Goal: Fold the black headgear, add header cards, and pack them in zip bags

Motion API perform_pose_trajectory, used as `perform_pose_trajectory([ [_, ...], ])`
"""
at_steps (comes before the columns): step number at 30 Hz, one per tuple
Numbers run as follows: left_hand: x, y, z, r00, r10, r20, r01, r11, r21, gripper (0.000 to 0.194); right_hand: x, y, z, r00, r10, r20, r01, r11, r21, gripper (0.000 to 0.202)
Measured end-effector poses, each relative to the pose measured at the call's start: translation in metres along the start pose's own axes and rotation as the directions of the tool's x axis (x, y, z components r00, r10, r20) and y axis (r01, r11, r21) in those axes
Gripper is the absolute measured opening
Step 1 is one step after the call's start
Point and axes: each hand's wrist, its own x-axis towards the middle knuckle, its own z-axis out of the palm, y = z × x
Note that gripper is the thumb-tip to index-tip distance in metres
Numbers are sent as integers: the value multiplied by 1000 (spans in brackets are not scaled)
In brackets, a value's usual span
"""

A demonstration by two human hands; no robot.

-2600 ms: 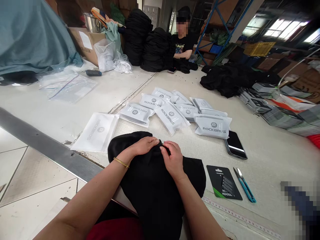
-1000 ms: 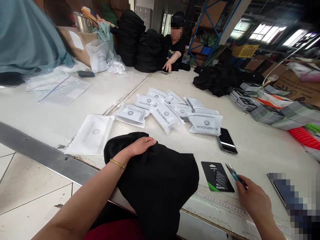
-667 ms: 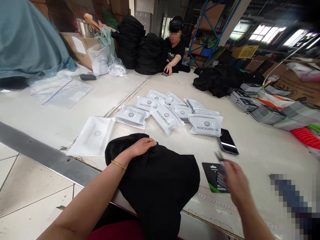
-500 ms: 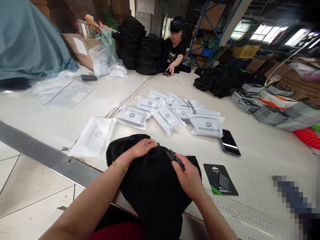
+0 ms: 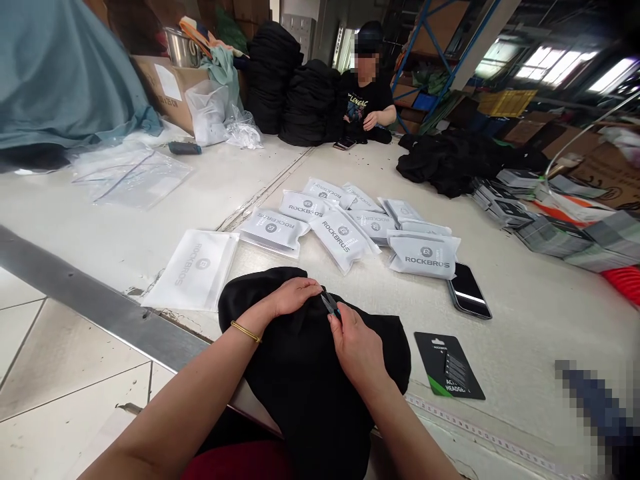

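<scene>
A piece of black fabric lies over the table's front edge and hangs down toward my lap. My left hand pinches the cloth near its upper edge. In my right hand is a pair of thread snips with dark blades, closed around by the fingers. The blade tips are at the fabric beside my left fingertips; whether they touch a thread is too small to tell. A black header card with a green corner lies to the right of the cloth.
Several white ROCKBROS pouches lie beyond the cloth, with a flat white pouch at left. A phone touches the right pouches. A co-worker sits at the far side by stacked black cloth. Stacked cards stand right.
My right hand has brought the snips left, up to my left fingertips. The co-worker's hand has lifted off the phone at the far side. The view has shifted slightly.
</scene>
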Motion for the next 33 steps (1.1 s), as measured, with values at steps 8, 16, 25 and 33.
perform_pose_trajectory([
  [8, -1, 1, 1, 1000, -7, 7, 7, 999, 34, 35, 3, 13, -11, 997, 81, 12, -82, 993, 87, 32],
  [16, -9, 15, -4, 999, 12, 50, -18, 994, 107, 38, -45, 193, -53, 834, 540, -115, -552, 814, -180, 43],
  [25, -26, 31, -11, 979, 61, 196, -153, 852, 500, 33, -89, 234, -60, 740, 660, -129, -658, 671, -342, 51],
  [33, 7, 27, -34, 999, -7, 37, -21, 697, 717, 58, -28, 117, -29, 993, 119, -5, -119, 992, -47, 40],
])
